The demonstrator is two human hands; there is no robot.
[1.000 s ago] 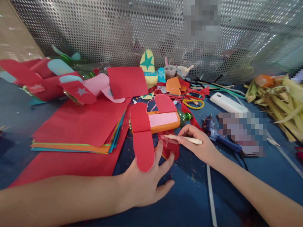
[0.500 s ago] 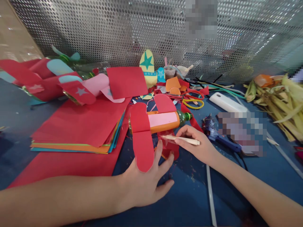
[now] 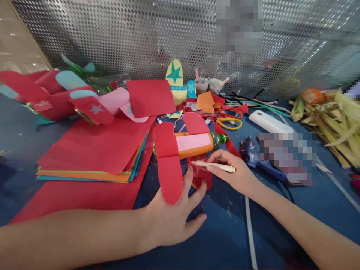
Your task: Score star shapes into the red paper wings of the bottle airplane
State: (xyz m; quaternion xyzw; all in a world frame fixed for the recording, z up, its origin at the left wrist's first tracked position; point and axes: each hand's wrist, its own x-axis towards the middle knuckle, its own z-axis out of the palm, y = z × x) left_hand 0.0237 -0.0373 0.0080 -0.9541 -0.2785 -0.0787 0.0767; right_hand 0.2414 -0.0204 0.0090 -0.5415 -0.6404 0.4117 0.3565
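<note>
A green bottle [image 3: 217,140] lies on its side in the middle, wrapped in orange and pink paper [image 3: 194,142]. Rounded red paper pieces [image 3: 169,176] stick out from it like wings. Under its near side a darker red piece [image 3: 208,182] bears a faint star outline. My left hand [image 3: 174,213] is open, fingers spread, with fingertips resting on that darker piece; one red wing covers part of the hand. My right hand [image 3: 233,168] is closed round a pale pen [image 3: 216,165], whose tip is at the red paper by the star.
Stacked coloured paper [image 3: 84,150] lies left, with paper-covered bottles [image 3: 60,101] behind it. Red-and-yellow-handled scissors [image 3: 230,123] and paper scraps [image 3: 205,100] lie beyond the bottle. To the right are a blue glue gun [image 3: 264,168], a white case [image 3: 271,122] and dried husks [image 3: 332,123].
The pen and my right hand have shifted very slightly to the left over the red paper. My left hand and the bottle look unmoved.
</note>
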